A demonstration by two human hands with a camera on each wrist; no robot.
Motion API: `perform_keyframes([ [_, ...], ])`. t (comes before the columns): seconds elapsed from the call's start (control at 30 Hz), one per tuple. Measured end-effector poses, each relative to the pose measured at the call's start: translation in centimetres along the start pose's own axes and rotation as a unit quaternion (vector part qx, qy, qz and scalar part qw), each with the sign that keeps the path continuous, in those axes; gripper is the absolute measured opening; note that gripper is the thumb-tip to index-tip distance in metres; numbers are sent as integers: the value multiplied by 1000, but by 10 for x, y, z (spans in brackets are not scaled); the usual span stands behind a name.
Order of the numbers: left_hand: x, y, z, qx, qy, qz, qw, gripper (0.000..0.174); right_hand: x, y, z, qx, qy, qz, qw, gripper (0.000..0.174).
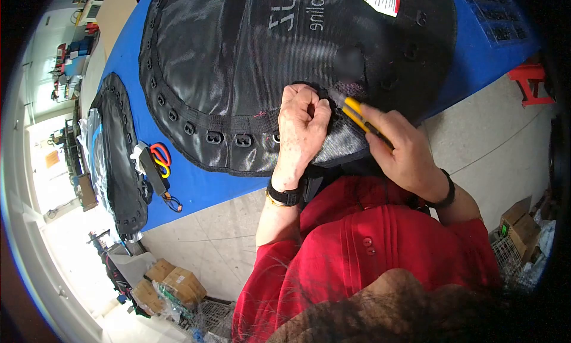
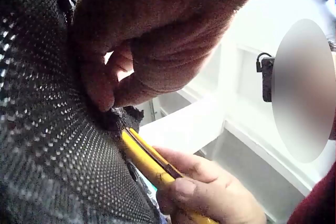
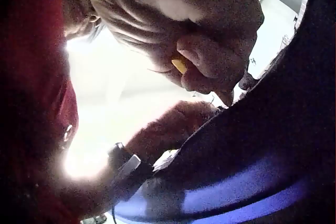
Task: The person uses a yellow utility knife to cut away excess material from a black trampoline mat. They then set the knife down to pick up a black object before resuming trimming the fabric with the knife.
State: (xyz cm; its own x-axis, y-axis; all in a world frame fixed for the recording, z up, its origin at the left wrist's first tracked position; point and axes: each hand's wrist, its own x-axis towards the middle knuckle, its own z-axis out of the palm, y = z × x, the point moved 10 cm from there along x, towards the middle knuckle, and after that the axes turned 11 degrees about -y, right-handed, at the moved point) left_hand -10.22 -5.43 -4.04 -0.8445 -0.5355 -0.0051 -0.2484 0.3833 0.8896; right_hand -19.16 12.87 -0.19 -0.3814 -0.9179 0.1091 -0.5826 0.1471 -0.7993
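A large round black mesh mat [image 1: 250,63] lies on a blue table [image 1: 178,185], its near edge hanging over the table's front. My left hand [image 1: 304,118] pinches a small bunched bit of the mat's edge [image 2: 122,116] between thumb and fingers. My right hand [image 1: 399,148] grips a yellow and black utility knife [image 1: 360,120], whose tip points at that pinched spot [image 2: 147,155]. In the right wrist view the right hand [image 3: 210,66] curls round the yellow knife handle [image 3: 179,65] just above the dark mat [image 3: 273,124].
A second, smaller black mat [image 1: 116,152] lies at the table's left end, with red-handled scissors [image 1: 159,155] and a dark tool beside it. Cardboard boxes [image 1: 172,283] stand on the concrete floor below. A red stool [image 1: 529,81] is at right.
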Motion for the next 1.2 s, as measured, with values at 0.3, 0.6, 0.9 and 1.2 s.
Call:
perform_keyframes([
  [0.3, 0, 2, -3, 62, 9, 27, 998, 16, -12, -3, 3, -1, -51, 16, 999, 56],
  [0.6, -2, 35, -3, 198, 28, -4, 980, 16, -15, -3, 3, 10, -44, -1, 999, 57],
  [0.9, -10, 34, -4, 247, 28, -14, 968, 19, -15, 5, 2, 20, -45, 20, 999, 54],
  [1.2, -5, 14, -14, 150, -24, -44, 987, 20, -5, -3, -8, 21, -23, -3, 1000, 53],
])
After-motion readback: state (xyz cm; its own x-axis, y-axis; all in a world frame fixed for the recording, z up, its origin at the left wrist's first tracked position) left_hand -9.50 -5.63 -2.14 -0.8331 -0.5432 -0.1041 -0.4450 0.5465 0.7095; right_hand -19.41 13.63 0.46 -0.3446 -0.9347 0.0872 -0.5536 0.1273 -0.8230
